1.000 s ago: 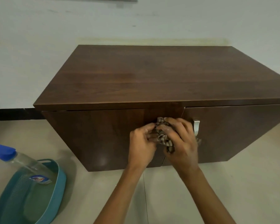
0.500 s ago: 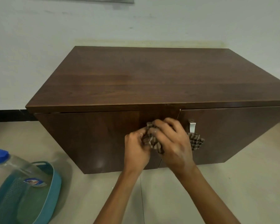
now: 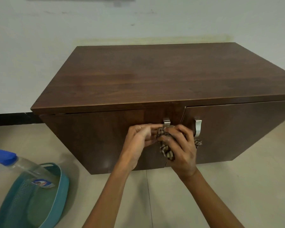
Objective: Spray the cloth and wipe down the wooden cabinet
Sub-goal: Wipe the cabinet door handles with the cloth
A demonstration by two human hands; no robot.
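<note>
A dark wooden cabinet (image 3: pixel 155 76) with two front doors stands on the floor against the wall. Both of my hands are at the middle of its front, below the left door's metal handle (image 3: pixel 166 121). My right hand (image 3: pixel 182 148) is bunched around a brown checked cloth (image 3: pixel 166 149), which hangs out below the fingers and peeks out on the right side. My left hand (image 3: pixel 138 139) pinches the cloth's upper edge with its fingertips. A clear spray bottle (image 3: pixel 23 167) with a blue cap leans in a teal basket at the lower left.
The teal plastic basket (image 3: pixel 62 183) sits on the pale tiled floor to the left of the cabinet. The right door's metal handle (image 3: pixel 197 127) is just right of my right hand. A white wall with a black skirting runs behind.
The view has shifted, so the cabinet sits further right. My hands with the cloth have dropped slightly, and the left door's handle now shows above them.
</note>
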